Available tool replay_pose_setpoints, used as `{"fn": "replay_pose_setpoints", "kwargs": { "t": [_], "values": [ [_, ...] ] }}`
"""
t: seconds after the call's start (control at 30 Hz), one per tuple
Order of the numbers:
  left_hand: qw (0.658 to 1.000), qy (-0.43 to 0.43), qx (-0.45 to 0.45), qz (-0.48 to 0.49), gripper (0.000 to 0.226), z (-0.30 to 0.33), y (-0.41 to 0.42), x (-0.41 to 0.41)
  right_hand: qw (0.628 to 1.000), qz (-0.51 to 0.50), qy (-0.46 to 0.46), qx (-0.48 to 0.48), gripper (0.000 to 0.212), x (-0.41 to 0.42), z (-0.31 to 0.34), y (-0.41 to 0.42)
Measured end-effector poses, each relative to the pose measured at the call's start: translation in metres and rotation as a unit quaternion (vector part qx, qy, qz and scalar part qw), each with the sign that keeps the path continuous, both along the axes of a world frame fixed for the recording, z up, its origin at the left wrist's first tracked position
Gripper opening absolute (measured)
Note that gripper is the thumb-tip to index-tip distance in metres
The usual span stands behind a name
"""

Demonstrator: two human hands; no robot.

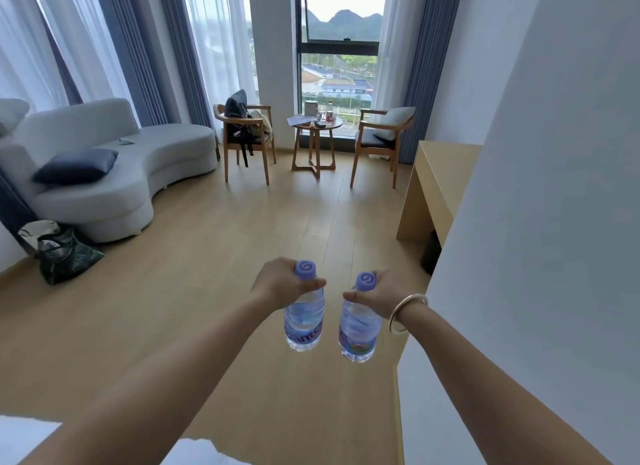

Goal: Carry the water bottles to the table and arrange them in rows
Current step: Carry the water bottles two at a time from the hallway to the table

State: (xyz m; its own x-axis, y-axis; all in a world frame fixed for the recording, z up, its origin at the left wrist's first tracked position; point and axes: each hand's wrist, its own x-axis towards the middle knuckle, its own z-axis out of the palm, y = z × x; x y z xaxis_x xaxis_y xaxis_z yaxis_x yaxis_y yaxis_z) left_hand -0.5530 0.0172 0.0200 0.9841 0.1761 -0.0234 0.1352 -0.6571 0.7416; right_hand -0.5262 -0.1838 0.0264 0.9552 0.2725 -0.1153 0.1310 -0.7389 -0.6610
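this looks like the carrying step: the left hand point(282, 284) grips 1 bottle point(304, 322) at its neck, fingers curled tight under the purple cap, and the right hand point(379, 296) grips the other bottle point(358, 333) the same way. both hang upright over the wooden floor point(214, 256), just beside each other. 2 bottles, 2 chairs, 1 round table point(313, 126) well apart by the window. next, probably walk there and set them down side by side.
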Motion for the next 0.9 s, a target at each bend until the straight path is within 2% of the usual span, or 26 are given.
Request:
{"fn": "replay_pose_setpoints", "kwargs": {
  "t": [0.17, 0.27, 0.53, 0.6, 0.73, 0.9],
  "values": [
    [1.000, -0.014, -0.009, 0.014, 0.035, 0.005, 0.005, 0.081, 1.000, -0.003, -0.021, -0.012, 0.042, 0.087, 0.010, -0.001],
    [1.000, 0.002, 0.001, 0.009, 0.046, 0.003, 0.011, 0.130, 1.000, -0.008, -0.014, -0.014, 0.041, 0.132, 0.007, 0.001],
    [0.998, 0.029, 0.033, -0.049, 0.047, -0.010, 0.034, 0.279, 0.999, -0.043, 0.024, -0.017, 0.037, 0.263, -0.007, 0.024],
    [0.996, 0.033, 0.035, -0.073, 0.042, -0.007, 0.043, 0.326, 0.998, -0.063, 0.029, -0.007, 0.034, 0.302, -0.003, 0.031],
    [0.991, 0.020, 0.069, -0.111, 0.045, 0.008, 0.057, 0.422, 0.992, -0.123, 0.015, 0.012, 0.045, 0.374, 0.005, 0.037],
    [0.984, 0.010, 0.091, -0.154, 0.046, 0.019, 0.054, 0.524, 0.981, -0.193, 0.002, 0.027, 0.046, 0.443, 0.002, 0.028]
  ]
}}
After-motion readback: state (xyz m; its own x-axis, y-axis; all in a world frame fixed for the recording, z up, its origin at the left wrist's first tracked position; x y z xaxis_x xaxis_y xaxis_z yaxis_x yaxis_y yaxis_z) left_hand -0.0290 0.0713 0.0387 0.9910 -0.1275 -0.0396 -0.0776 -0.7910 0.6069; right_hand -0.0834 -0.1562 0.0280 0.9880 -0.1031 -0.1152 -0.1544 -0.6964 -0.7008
